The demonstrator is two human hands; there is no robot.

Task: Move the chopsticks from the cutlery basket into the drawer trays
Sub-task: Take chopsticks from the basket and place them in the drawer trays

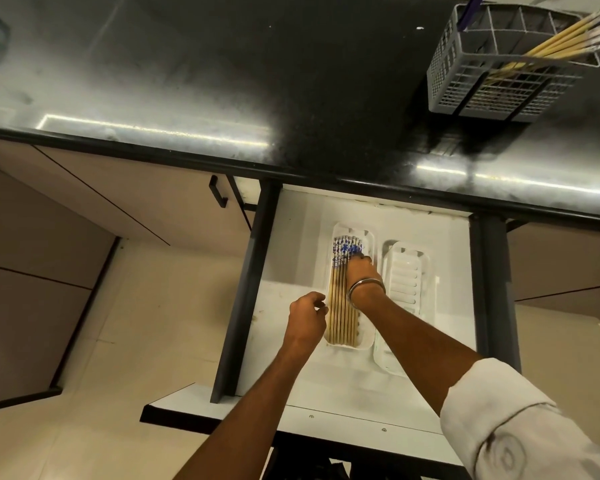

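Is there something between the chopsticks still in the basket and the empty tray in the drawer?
Nothing visible blocks the way. The basket stands on the counter, its chopsticks sticking out of the open top. The drawer is pulled out, and the empty tray lies uncovered; only the right forearm crosses its near end.

Glossy black countertop (222, 81), beige cabinet doors (118, 188)

A dark glossy counter (222, 81) carries a grey basket (499, 74) at its far right. Below it, an open white drawer (291, 237) holds two white trays side by side, the left tray (369, 237) apparently touching the right tray (409, 271).
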